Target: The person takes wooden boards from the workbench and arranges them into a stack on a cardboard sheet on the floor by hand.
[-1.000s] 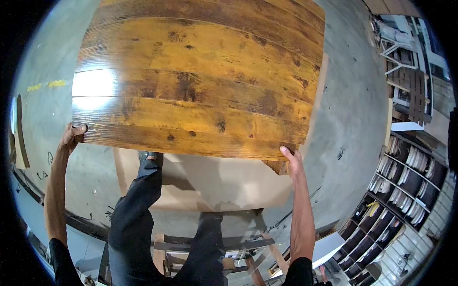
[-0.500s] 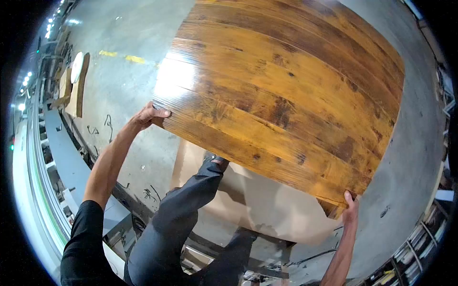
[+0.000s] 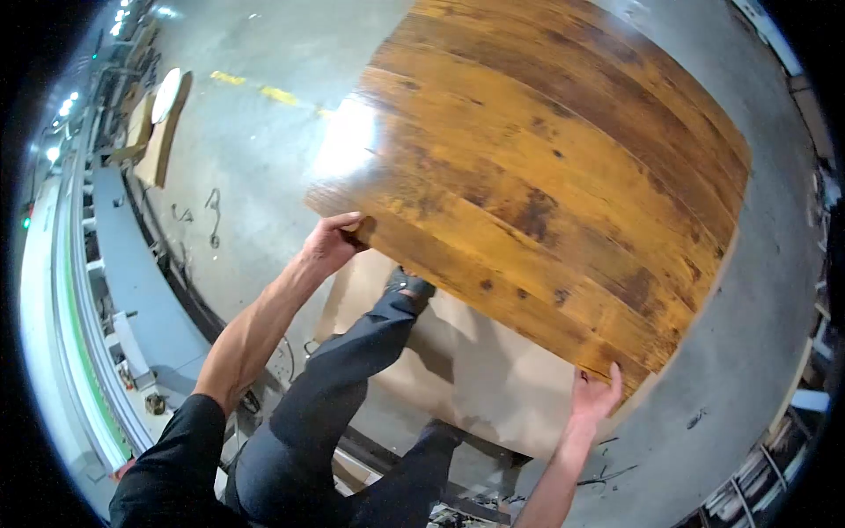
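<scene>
A large wooden panel [image 3: 528, 176] with a glossy brown plank pattern fills the upper middle of the view. Its near long edge slants down to the right. My left hand [image 3: 330, 245] grips that edge a short way in from the left corner, thumb on top and fingers underneath. Near the right corner, my right hand [image 3: 596, 398] holds the same edge, its other fingers partly hidden by the panel. Under the near edge lies a tan sheet [image 3: 493, 370], apparently cardboard, with my shoe [image 3: 411, 283] beside the panel's edge.
A long machine with a blue-grey bed [image 3: 145, 264] runs along the left side. Boards [image 3: 163, 141] with a pale round piece stand at the upper left, near yellow floor tape [image 3: 277, 94]. Scraps lie on the concrete floor [image 3: 255, 176]. Stacked material [image 3: 748, 493] shows at the lower right.
Both hands have shifted inward along the near edge: the left hand to the right from the corner, the right hand to the left. The panel sits slightly further right in view.
</scene>
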`<state>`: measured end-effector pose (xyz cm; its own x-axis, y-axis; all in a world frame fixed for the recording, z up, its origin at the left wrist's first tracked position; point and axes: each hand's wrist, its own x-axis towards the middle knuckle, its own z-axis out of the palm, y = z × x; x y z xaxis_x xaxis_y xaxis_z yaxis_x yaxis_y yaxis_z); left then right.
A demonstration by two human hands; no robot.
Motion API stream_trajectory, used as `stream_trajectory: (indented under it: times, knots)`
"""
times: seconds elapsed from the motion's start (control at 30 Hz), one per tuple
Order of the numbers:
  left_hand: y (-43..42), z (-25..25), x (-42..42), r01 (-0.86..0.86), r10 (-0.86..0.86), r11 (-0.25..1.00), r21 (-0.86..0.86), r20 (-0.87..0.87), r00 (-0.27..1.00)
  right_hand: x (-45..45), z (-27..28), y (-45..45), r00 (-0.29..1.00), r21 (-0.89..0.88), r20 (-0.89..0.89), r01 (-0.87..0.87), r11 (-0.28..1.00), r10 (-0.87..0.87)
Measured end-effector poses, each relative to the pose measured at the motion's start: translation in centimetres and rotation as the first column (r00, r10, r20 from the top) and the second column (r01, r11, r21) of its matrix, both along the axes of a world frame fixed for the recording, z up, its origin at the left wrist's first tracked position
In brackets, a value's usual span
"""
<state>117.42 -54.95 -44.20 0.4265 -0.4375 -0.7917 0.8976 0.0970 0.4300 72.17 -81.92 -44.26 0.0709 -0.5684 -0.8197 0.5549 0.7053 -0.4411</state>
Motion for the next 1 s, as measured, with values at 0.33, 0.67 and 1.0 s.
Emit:
stream_trajectory:
  times: [0.33, 0.67, 1.0]
  knots:
    - [2.2, 1.8, 3.7, -0.093, 0.093, 0.995, -0.043, -0.002, 0.996, -0.7, -1.2, 0.2, 0.999, 0.023, -0.028, 0.016, 1.000, -0.016]
    - [6.8, 3.9, -9.2, 0.250, -0.304, 0.941, 0.227, 0.250, 0.919, -3.4, -0.6, 3.1, 0.779, -0.055, -0.039, -0.627, 0.777, 0.626]
    - [18.8, 25.0, -48.4, -0.357, 0.358, 0.934, -0.029, 0.113, 0.927, -14.0, 14.4, 17.6, -0.308, 0.033, -0.454, -0.943, -0.330, 0.836]
